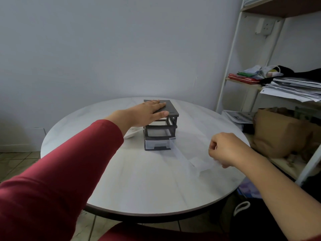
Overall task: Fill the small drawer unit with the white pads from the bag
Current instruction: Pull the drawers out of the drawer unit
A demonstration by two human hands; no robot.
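Grey plastic makes up the frame of the small drawer unit [160,125], which I see standing near the middle of the round white table [139,180]. My left hand [146,113] lies flat on top of the unit, fingers straight and spread a little, thumb along the front edge of the lid, gripping nothing. A red sleeve [57,174] covers that arm up to the wrist. Inside the unit the upper two slots look like bare openings, while a clear drawer [157,144] sits in the bottom slot. To the right of the unit and nearer to me, my right hand [225,149] is curled closed, fingers folded in on a clear, blurred piece of plastic [196,163] that runs from the hand back toward the lower right corner of the unit; it looks like another clear drawer, though the blur keeps me from being sure. Just left of the unit, partly hidden under my left wrist, a flat white thing [131,133] lies on the table; I cannot tell whether it is the bag or a pad. Well to the right of the unit, beyond the table edge, a white shelf rack [231,70] holds stacked papers [293,89] and a brown paper bag [278,133].
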